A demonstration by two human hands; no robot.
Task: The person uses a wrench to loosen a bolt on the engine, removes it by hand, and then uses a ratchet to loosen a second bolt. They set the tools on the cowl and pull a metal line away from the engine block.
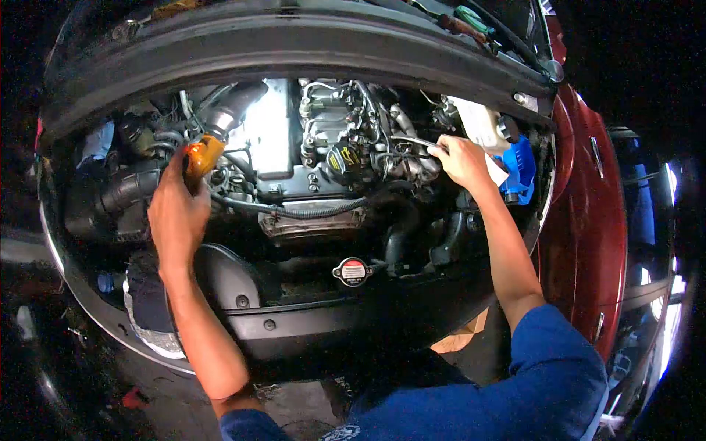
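Observation:
My left hand (176,213) is closed around an orange work light (204,156) on the left side of the engine bay. A bright white glare lies on the engine cover (276,136) beside it. On the right side, my right hand (465,163) grips the end of a slim silver wrench (413,140). Its far end reaches in among the hoses and metal fittings next to the engine, and I cannot make out what it touches. Between my hands sits the black oil filler cap (344,159) with a yellow emblem.
Above the engine runs the dark edge of the raised hood (294,51). A radiator cap (354,272) sits at the front. To the right are a white fluid reservoir (479,125) and a blue container (520,170). A dark hose (309,212) crosses the engine front.

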